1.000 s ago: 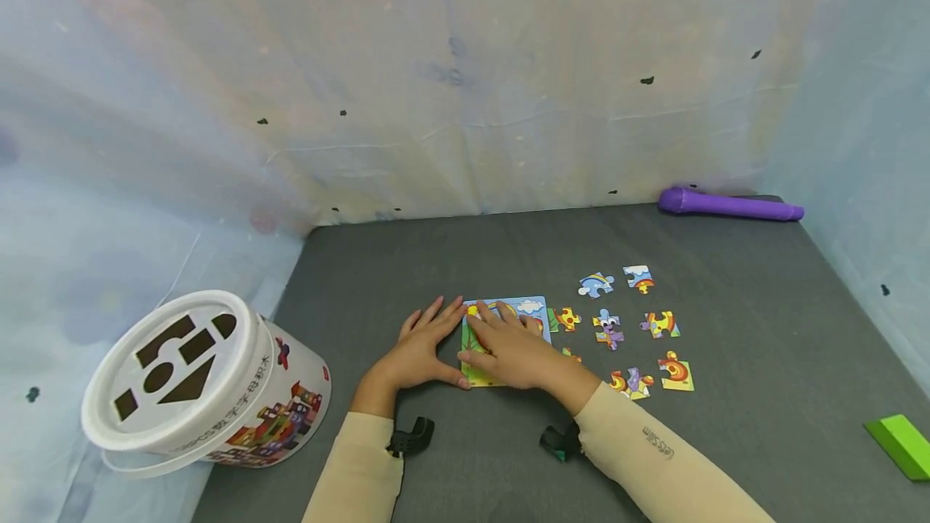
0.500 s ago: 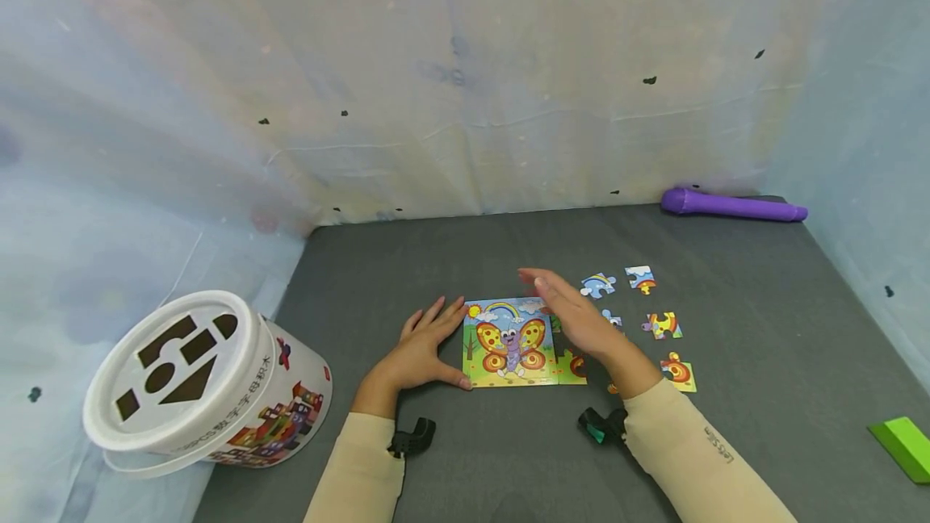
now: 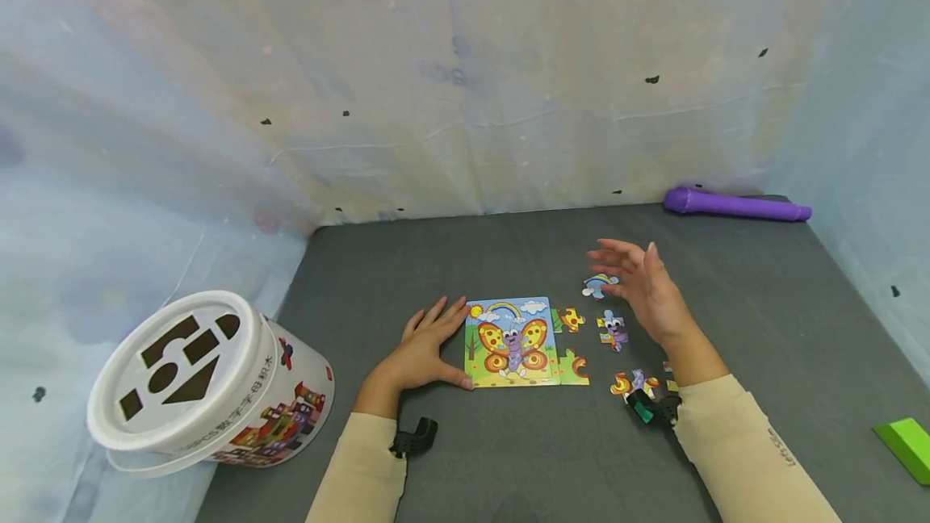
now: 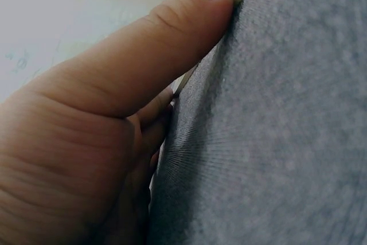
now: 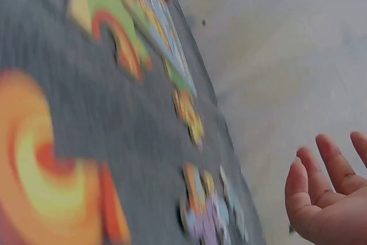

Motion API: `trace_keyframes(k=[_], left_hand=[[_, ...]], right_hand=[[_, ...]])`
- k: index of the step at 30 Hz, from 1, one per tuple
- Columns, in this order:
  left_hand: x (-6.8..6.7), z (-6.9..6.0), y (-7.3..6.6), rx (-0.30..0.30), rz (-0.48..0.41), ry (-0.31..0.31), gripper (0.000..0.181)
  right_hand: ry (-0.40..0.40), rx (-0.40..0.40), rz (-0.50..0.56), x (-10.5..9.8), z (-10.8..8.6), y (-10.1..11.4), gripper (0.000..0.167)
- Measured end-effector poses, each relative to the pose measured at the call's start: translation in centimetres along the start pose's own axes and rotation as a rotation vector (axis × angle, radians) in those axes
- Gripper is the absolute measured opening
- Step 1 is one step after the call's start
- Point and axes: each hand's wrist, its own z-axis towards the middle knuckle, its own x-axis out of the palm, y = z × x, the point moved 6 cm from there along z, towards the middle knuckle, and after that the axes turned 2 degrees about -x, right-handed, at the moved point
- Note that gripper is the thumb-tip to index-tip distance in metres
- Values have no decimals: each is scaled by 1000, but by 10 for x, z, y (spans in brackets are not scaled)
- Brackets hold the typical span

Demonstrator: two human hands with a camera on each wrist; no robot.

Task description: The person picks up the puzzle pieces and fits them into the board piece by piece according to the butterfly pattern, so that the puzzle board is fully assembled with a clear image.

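A square butterfly picture board (image 3: 511,343) lies on the grey table. My left hand (image 3: 417,353), fingers spread, rests at its left edge; the left wrist view shows the thumb (image 4: 172,32) against that edge. Raised above the loose pieces, my right hand (image 3: 654,297) holds nothing, its fingers loosely bent. Below its fingertips is a rainbow piece (image 3: 599,286); a purple-faced piece (image 3: 613,331) lies nearer. Two pieces, one with a yellow wing (image 3: 570,320) and one green with a red curl (image 3: 574,368), lie by the board's right edge.
A white lidded bucket (image 3: 298,394) stands at the left. A purple stick-shaped object (image 3: 737,205) lies along the back right, and a green block (image 3: 904,446) at the far right. Another piece (image 3: 635,383) lies beside my right wrist, partly hidden. Hanging cloth surrounds the table.
My right hand has lifted off the board and moved right, over the loose pieces, uncovering the butterfly picture. My left hand has stayed at the board's left edge.
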Motion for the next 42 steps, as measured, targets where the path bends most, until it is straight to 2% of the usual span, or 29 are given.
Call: trace_keyframes(k=[4,8,11,13,15,16,20,23,27,30,42], left_hand=[[0,0,-1,0,-2,3,133],[0,0,0,0,-4,0,133],[0,0,0,1,-2,-1,133],[1,0,1,1,-3,0,133],[1,0,0,2,-8,-1,134],[1,0,0,2,-7,-2,134],[0,0,-1,3,-6,-7,134],[-1,-1,-2,-1,-10,-9,134],[-2,-1,-3,-8,-10,-7,134],[-2,-1,-3,-8,-11,-5,134],[-1,0,-2,-1,-6,-4,134]], right_hand=[[-47,-25,29,-23,-5,-1,80],[-98,-30,65,-37,-6,-3,81],[-144,-6,66,-43,-7,-8,82],[-163,32,38,-47,-9,-14,76],[-162,94,-39,-50,-10,-22,68],[-150,134,-109,-51,-10,-27,65],[-49,242,-473,-52,-11,-40,70],[15,243,-707,-48,-9,-44,66],[65,215,-879,-38,-7,-44,55],[75,214,-916,-33,-7,-42,49],[8,232,-887,-34,-8,-42,16]])
